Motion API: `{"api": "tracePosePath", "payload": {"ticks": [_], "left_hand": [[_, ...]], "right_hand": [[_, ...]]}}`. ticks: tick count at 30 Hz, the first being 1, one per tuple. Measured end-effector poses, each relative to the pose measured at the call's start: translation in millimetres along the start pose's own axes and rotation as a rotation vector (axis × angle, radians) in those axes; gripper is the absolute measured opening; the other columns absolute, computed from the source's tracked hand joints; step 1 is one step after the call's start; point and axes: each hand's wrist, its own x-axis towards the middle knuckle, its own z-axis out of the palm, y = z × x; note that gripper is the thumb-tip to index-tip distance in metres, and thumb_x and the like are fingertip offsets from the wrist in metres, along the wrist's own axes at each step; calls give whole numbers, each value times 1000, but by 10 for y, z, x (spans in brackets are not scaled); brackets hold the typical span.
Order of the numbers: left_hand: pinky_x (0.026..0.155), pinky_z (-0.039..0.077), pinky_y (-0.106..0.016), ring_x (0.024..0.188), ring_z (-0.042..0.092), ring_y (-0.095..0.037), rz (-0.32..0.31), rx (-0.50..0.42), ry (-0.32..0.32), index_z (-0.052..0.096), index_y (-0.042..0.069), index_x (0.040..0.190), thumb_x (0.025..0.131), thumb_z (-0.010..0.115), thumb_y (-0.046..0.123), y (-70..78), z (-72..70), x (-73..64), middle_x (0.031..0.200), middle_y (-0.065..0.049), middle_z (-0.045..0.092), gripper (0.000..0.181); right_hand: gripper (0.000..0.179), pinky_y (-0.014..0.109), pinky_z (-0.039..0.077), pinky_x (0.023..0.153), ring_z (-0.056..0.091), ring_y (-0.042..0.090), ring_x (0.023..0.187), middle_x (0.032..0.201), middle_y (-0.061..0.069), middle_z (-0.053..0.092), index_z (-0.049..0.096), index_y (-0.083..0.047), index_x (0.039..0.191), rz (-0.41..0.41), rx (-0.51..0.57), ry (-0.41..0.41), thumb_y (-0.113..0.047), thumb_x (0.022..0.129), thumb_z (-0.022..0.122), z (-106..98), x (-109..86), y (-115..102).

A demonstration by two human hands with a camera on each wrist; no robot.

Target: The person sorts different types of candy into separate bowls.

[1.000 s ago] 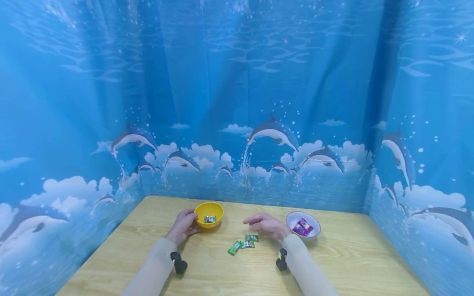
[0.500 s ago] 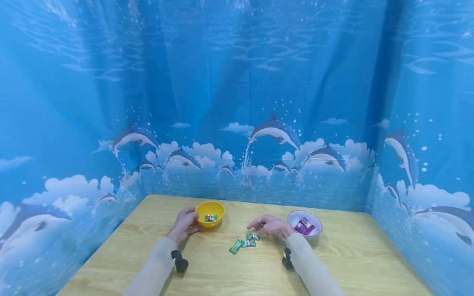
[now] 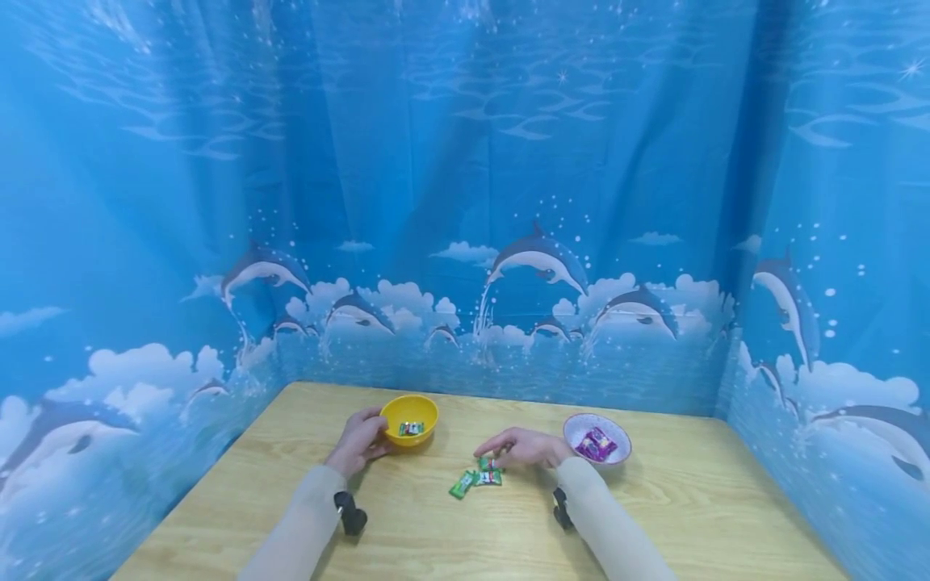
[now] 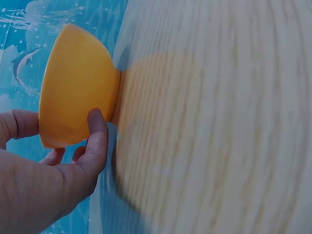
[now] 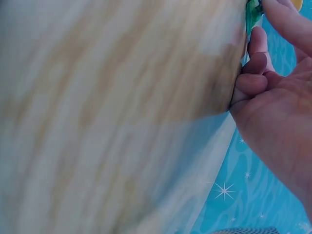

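My left hand [image 3: 372, 436] grips the side of a small yellow bowl [image 3: 425, 406] that holds a green wrapped candy [image 3: 411, 428]. The left wrist view shows the thumb [image 4: 97, 131] pressed on the bowl's [image 4: 78, 83] outer wall and a finger at its rim. Three green wrapped candies [image 3: 475, 478] lie on the wooden table [image 3: 654, 524] between the bowls. My right hand [image 3: 485, 453] is down on the one farthest back, fingertips pinching its wrapper [image 5: 252, 12]. In the right wrist view the other fingers [image 5: 251, 83] are curled against the table.
A pale bowl [image 3: 574, 426] with pink-purple wrapped candies [image 3: 596, 444] stands just right of my right hand. Blue dolphin-print curtains [image 3: 465, 242] close in the table at the back and on both sides. Bare wood lies in front of my forearms.
My right hand has dropped from above the table and moved left onto the green candies. My left hand has stayed on the yellow bowl.
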Motion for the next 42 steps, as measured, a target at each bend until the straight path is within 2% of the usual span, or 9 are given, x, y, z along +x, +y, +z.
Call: {"api": "tracePosePath", "payload": {"ticks": [7,14,21,27,32,35,42], "left_hand": [[94,55,-45,122,50,-36,-6,-5,8,37,-3,146,87,49,3,3,-1,7,141,-27,45,60],[93,55,-45,122,50,-36,1,2,2,36,-3,146,88,48,4,1,-10,-9,140,-27,45,59],[93,55,-45,121,51,-36,-2,1,0,37,-3,145,88,48,4,5,-16,-2,139,-27,45,59],[93,55,-45,122,51,-36,-12,-1,6,38,-3,145,88,49,4,15,-10,2,140,-26,45,59],[93,55,-45,121,51,-35,-15,5,13,38,-1,145,88,50,4,23,2,0,140,-26,45,59],[92,55,-44,119,53,-34,-12,11,18,39,0,145,88,50,5,17,7,-5,139,-25,47,59],[91,56,-44,116,54,-34,9,27,20,38,-1,146,88,48,5,-13,6,-9,138,-26,47,59]], "right_hand": [[30,30,45,82,55,17,95,108,5,67,71,-10,116,6,-12,21,-5,87,67,4,6,0],[20,31,46,84,56,14,92,101,6,69,72,-6,106,15,-16,60,-5,87,68,6,-8,-18],[10,24,49,74,58,10,77,89,2,72,74,-5,95,56,14,121,-10,87,70,25,-10,25],[12,28,48,78,60,12,83,93,1,72,75,-8,96,84,37,165,-16,88,70,27,-8,71],[17,25,43,66,54,11,74,90,-3,71,75,-8,98,114,105,217,-19,86,72,29,-6,90],[19,22,38,56,45,9,62,78,-7,66,75,-8,100,109,141,238,-21,87,72,29,-3,93],[23,26,45,64,52,11,70,92,0,70,74,-4,103,71,236,303,-21,88,70,36,25,63]]}}
